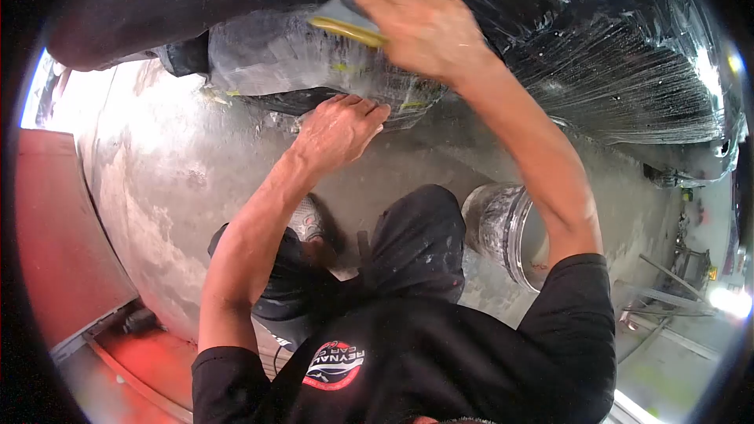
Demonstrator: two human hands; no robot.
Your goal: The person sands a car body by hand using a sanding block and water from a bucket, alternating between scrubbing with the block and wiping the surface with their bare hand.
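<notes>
My right hand (pixel 424 23) is stretched over a grey sanding block (pixel 345 10) with a yellow edge, its palm against the block's right end. The block lies over the light grey, scuffed patch of a black car body panel (pixel 267 51). Slight blur shows on the right fingers. Lower down, my left hand (pixel 342 129) rests at the panel's bottom edge with its fingers loosely bent and nothing visible in them. Its fingertips are partly hidden.
A dusty bucket (pixel 503 232) stands on the concrete floor (pixel 188 180) beside my right knee. Black bodywork with pale streaks (pixel 613 71) curves away on the right. A red panel (pixel 67 235) is at the left, and a metal frame (pixel 667 298) stands at the right.
</notes>
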